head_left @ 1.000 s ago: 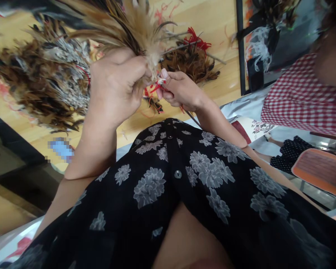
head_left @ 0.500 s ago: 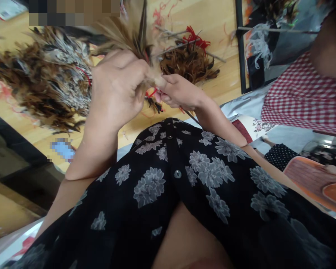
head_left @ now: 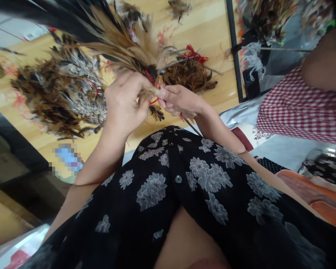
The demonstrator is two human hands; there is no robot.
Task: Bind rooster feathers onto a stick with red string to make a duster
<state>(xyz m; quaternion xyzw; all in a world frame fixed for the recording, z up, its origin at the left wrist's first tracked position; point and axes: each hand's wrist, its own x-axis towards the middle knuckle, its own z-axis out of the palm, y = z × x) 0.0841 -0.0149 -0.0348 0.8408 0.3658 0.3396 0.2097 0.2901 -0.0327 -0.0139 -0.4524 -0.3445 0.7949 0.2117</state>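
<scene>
My left hand (head_left: 126, 102) is closed round the base of a bunch of tan and black feathers (head_left: 114, 41) that fans up and to the left. My right hand (head_left: 179, 100) pinches the same bunch at its quill end, where a red string (head_left: 153, 100) is wound. A thin dark stick (head_left: 192, 125) runs out from under my right hand. Both hands are above my lap, which is covered by a black dress with grey flowers (head_left: 184, 179).
A heap of brown and grey feathers (head_left: 61, 93) lies on the wooden floor (head_left: 207, 22) at left. A rust-brown feather bundle with red string (head_left: 190, 69) lies behind my hands. A person in a red checked garment (head_left: 299, 104) sits at right. A dark metal frame post (head_left: 232, 48) stands upright.
The view has shifted a little, so both hands sit lower in the picture. The feather bunch has turned and now fans further left. My grips are the same.
</scene>
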